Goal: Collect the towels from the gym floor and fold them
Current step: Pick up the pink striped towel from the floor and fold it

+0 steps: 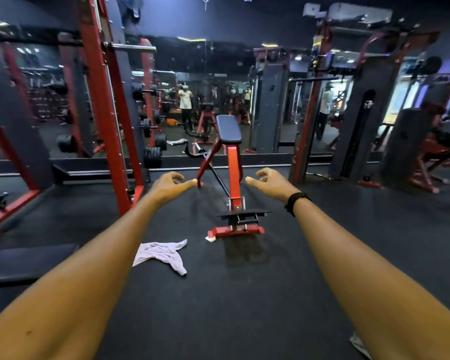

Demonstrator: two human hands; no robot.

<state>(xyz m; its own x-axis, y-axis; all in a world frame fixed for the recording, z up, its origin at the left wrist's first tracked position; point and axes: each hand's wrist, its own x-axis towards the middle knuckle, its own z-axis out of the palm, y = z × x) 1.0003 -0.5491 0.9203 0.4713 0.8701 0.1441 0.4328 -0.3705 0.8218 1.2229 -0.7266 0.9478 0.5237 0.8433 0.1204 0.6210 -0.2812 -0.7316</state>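
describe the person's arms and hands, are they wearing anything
Both forearms are bare, with no sleeves in view. The right hand has a black braided band at its wrist. The left hand shows no band, ring or glove.

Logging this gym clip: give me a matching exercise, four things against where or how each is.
1. crumpled pale towel
2. red-framed bench with dark pad
3. left hand
4. black wristband

a. on the right wrist
b. standing ahead, before the mirror
c. on the dark floor, beside the left forearm
d. raised, holding nothing

Pairs: 1-c, 2-b, 3-d, 4-a
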